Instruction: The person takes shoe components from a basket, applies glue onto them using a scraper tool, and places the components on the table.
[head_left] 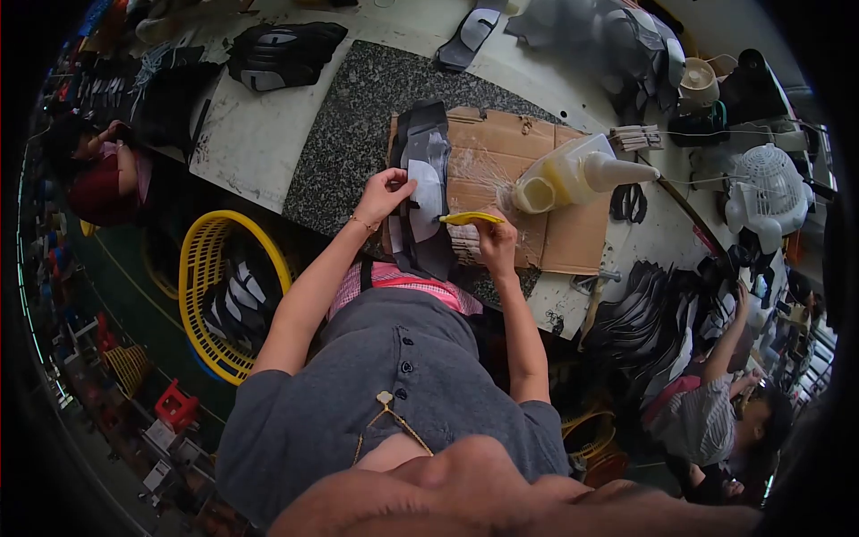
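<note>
A dark shoe-upper piece [423, 123] with a pale grey-white patch [429, 186] lies lengthwise before me, overlapping the left part of a cardboard sheet [573, 234]. My left hand [383, 194] is closed at the piece's left edge, thumb and forefinger pinching beside the patch. In my right hand [498, 242] is a slim yellow brush [472, 217], gripped between the fingers. Its narrow tip points left and meets the lower right side of the patch. Just right of the brush, a translucent plastic bottle [573, 170] holding yellowish liquid rests tilted on the cardboard, with dried glue strands around its mouth.
Under the cardboard is a speckled stone slab [344, 134] on a white table [250, 152]. Stacked dark pieces [284, 55] lie at the back left, more [640, 304] at the right. A yellow basket [191, 295] stands lower left, a white fan [768, 188] right. People work on both sides.
</note>
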